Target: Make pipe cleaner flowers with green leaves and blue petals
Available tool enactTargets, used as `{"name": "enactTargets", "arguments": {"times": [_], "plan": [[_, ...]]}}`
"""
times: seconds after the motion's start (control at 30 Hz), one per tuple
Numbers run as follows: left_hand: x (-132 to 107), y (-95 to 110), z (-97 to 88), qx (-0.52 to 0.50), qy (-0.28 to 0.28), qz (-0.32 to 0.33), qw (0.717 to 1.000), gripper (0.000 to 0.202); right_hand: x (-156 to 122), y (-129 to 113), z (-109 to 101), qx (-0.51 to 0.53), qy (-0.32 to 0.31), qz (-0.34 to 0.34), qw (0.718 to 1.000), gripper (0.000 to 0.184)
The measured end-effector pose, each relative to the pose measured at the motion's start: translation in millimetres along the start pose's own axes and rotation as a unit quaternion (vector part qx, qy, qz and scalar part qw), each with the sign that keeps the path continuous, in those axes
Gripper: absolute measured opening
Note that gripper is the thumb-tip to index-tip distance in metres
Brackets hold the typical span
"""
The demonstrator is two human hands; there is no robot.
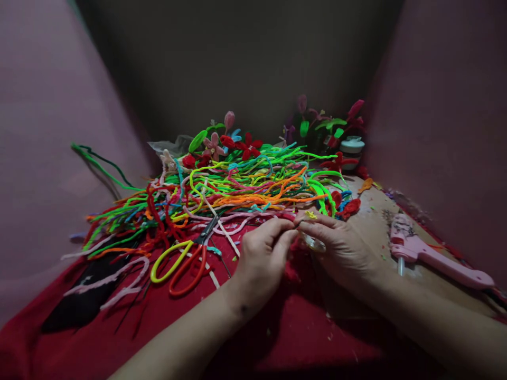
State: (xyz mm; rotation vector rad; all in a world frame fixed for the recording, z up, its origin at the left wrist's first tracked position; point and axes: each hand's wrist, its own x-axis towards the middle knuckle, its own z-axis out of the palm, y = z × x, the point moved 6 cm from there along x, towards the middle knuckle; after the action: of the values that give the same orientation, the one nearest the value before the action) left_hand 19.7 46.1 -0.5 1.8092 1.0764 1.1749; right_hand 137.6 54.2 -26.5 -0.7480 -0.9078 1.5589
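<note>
My left hand [263, 258] and my right hand [336, 245] meet at the front edge of a heap of coloured pipe cleaners [237, 184]. Thumbs and forefingers are pinched together, almost touching. Whatever lies between the fingertips is too small and hidden to make out. A small yellow piece [311, 215] shows just above my right fingers. Beneath that hand is a shiny, transparent object [314, 243], mostly covered. Scissors [188, 258] with one yellow and one red handle lie left of my left hand, blades pointing into the heap.
A pink glue gun [431, 253] rests on brown cardboard [368, 232] at the right. Finished fuzzy flowers [249, 146] and a lidded jar [351, 150] stand behind the heap. A flat black object [85, 295] lies at left on the red cloth [190, 322].
</note>
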Motion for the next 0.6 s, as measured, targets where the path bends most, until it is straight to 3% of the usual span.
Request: {"name": "enactTargets", "arguments": {"times": [0.07,0.17,0.23,0.33,0.43,0.6], "plan": [[-4,11,1.8,0.15,0.038,0.138,0.978,0.017,0,0,-2,-0.013,0.014,-0.019,1.0,0.008],[-7,13,7.2,0.226,0.03,0.204,0.952,0.018,0,-3,-3,-0.073,0.018,-0.061,0.995,0.005],[-4,11,4.4,0.174,0.023,0.161,0.971,0.016,-1,-5,-3,-0.107,0.012,-0.083,0.991,0.005],[0,2,0.6,0.022,0.007,0.007,1.0,0.015,-2,-6,-2,-0.122,-0.003,-0.086,0.989,0.007],[-2,-4,4.8,-0.123,-0.027,-0.112,0.986,0.018,-3,-4,1,-0.113,-0.033,-0.061,0.991,0.009],[-5,-9,12.2,-0.272,-0.062,-0.187,0.942,0.017,-2,-2,6,-0.057,-0.067,-0.039,0.995,0.01]]}}
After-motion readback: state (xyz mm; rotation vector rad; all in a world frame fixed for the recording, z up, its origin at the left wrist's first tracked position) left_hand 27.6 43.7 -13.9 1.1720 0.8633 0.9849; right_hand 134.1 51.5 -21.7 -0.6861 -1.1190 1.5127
